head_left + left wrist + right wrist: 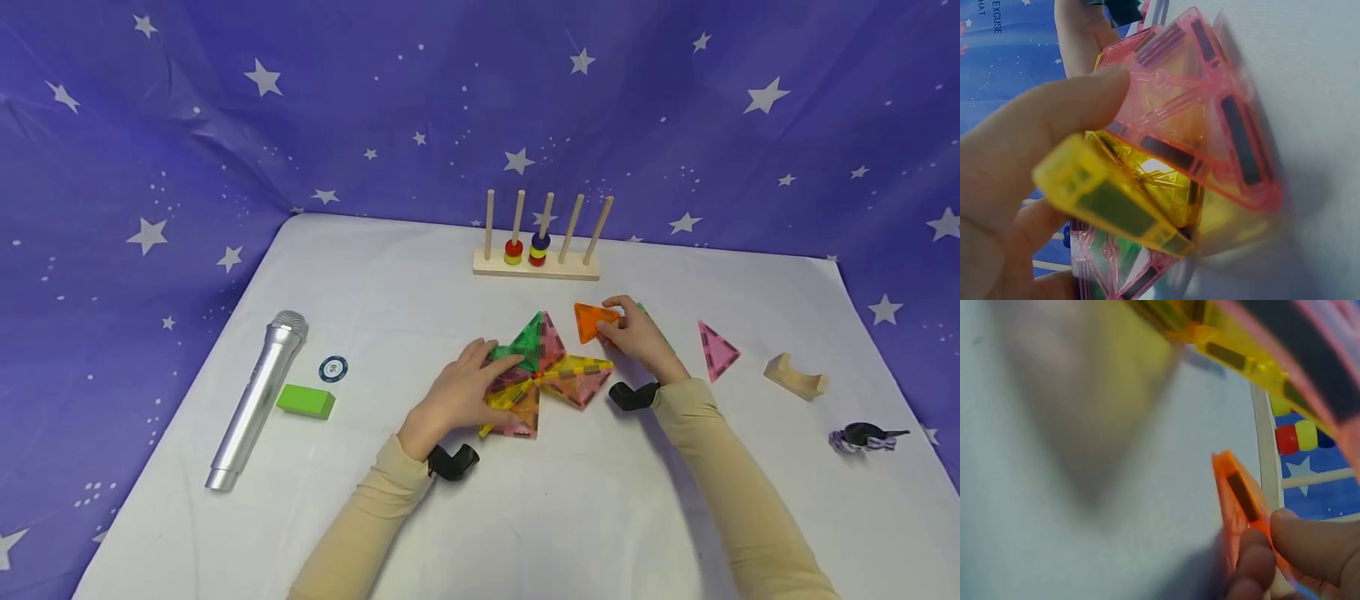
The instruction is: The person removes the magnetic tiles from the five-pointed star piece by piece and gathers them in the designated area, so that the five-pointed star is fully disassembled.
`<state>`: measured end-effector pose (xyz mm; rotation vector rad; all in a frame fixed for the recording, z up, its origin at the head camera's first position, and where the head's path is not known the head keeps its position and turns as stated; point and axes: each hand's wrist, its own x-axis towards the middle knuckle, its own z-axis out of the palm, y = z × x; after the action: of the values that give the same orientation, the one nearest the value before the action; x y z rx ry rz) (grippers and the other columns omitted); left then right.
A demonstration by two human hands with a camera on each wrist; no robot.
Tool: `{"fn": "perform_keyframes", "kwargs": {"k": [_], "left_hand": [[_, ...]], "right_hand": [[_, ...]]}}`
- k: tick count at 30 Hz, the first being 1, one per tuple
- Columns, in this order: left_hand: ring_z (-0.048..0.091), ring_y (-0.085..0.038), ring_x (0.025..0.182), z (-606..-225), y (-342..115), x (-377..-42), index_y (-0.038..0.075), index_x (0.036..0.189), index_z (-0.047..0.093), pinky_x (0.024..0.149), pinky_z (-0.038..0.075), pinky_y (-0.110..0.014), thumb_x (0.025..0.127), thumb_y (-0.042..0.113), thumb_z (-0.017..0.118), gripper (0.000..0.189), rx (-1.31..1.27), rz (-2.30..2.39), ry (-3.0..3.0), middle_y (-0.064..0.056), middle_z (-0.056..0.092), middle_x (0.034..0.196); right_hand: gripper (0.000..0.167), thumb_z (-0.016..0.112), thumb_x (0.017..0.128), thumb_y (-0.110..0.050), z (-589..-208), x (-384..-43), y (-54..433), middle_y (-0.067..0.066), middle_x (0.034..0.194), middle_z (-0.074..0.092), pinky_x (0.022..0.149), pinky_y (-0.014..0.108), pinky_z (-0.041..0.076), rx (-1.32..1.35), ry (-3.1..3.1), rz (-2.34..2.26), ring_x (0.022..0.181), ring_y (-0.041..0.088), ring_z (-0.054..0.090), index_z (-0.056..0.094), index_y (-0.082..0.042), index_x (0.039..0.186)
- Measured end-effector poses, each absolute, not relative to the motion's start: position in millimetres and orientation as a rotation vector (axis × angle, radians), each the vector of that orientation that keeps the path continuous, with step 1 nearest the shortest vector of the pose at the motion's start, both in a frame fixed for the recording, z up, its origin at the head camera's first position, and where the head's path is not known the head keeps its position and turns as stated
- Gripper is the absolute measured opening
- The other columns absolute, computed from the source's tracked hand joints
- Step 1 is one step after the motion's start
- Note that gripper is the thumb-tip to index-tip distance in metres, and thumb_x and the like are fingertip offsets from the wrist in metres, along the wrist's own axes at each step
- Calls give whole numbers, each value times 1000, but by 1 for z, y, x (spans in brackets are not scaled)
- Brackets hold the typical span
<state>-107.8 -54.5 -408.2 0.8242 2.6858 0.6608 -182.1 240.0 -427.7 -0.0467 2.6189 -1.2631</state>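
A cluster of see-through magnetic tiles (573,379) in pink, yellow, orange and green stands on the table, its triangles joined at angles round a middle point. My left hand (457,392) holds its left side; in the left wrist view the thumb (1094,100) lies on a pink triangular tile (1210,119), beside a yellow tile (1116,203). To the right of the cluster, my right hand (637,337) pinches an orange triangular magnetic tile (588,323) between thumb and fingers. The right wrist view shows the orange tile (1240,494) edge-on, apart from the cluster.
Behind stands a wooden peg rack (536,267) with coloured rings. Rightward lie a pink triangular tile (717,352), a curved wooden block (795,379) and a small dark figure (866,437). On the left are a silver microphone (258,400), a green block (306,402) and a round chip (333,368).
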Motion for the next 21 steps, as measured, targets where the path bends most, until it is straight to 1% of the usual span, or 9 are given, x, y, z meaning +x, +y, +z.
{"fn": "perform_keyframes", "kwargs": {"k": [3, 6, 8, 10, 11, 14, 16, 18, 21], "left_hand": [[15, -32, 132, -408, -55, -108, 24, 138, 39, 96, 30, -53, 69, 51, 72, 81, 841, 656, 2689, -16, 24, 143], [14, -32, 133, -408, -56, -109, 25, 139, 38, 97, 29, -52, 70, 52, 71, 81, 837, 645, 2685, -16, 24, 144], [14, -31, 133, -407, -56, -108, 25, 139, 38, 98, 28, -52, 70, 52, 71, 81, 830, 642, 2680, -15, 23, 144], [14, -32, 133, -406, -57, -109, 24, 139, 38, 98, 27, -52, 70, 51, 71, 81, 829, 645, 2678, -15, 23, 144], [14, -32, 133, -406, -57, -109, 24, 139, 38, 98, 27, -53, 70, 51, 71, 81, 831, 650, 2678, -15, 24, 144], [15, -33, 132, -405, -57, -109, 24, 139, 39, 97, 28, -53, 70, 51, 71, 81, 834, 654, 2684, -15, 25, 143], [16, -33, 132, -406, -57, -109, 24, 139, 38, 97, 29, -53, 70, 51, 71, 81, 834, 648, 2692, -15, 25, 143], [16, -33, 132, -406, -56, -109, 25, 139, 38, 97, 29, -53, 70, 52, 71, 81, 830, 639, 2694, -15, 26, 143], [16, -32, 132, -407, -54, -109, 25, 139, 38, 97, 29, -52, 70, 53, 70, 81, 830, 636, 2693, -15, 26, 143]], "right_hand": [[43, 54, 91, -18, -420, -174, 238, 13, 69, 57, 52, 25, 38, -82, 2715, -1218, 56, 15, 48, 38, -3, 128], [38, 54, 91, -18, -406, -157, 230, 18, 73, 58, 51, 26, 38, -178, 2762, -1355, 57, 21, 49, 45, -6, 125], [33, 55, 91, -16, -397, -139, 222, 20, 76, 59, 50, 26, 40, -300, 2753, -1451, 59, 24, 50, 49, -5, 122], [31, 56, 90, -13, -393, -118, 209, 17, 78, 61, 50, 26, 41, -432, 2716, -1476, 60, 24, 52, 51, -6, 120], [32, 56, 90, -13, -392, -107, 202, 14, 78, 61, 50, 26, 41, -489, 2697, -1450, 60, 22, 52, 50, -7, 121], [44, 60, 88, -16, -399, -79, 183, 4, 80, 61, 53, 26, 43, -613, 2601, -1347, 62, 15, 55, 44, -10, 129], [53, 62, 87, -18, -408, -66, 172, 1, 82, 60, 55, 25, 45, -646, 2550, -1301, 64, 12, 55, 39, -12, 134], [62, 67, 83, -18, -417, -59, 163, 0, 82, 58, 56, 25, 45, -658, 2560, -1266, 63, 10, 53, 36, -13, 137], [74, 74, 75, -13, -429, -54, 154, 2, 80, 56, 55, 23, 44, -649, 2630, -1261, 60, 8, 50, 34, -14, 138]]}}
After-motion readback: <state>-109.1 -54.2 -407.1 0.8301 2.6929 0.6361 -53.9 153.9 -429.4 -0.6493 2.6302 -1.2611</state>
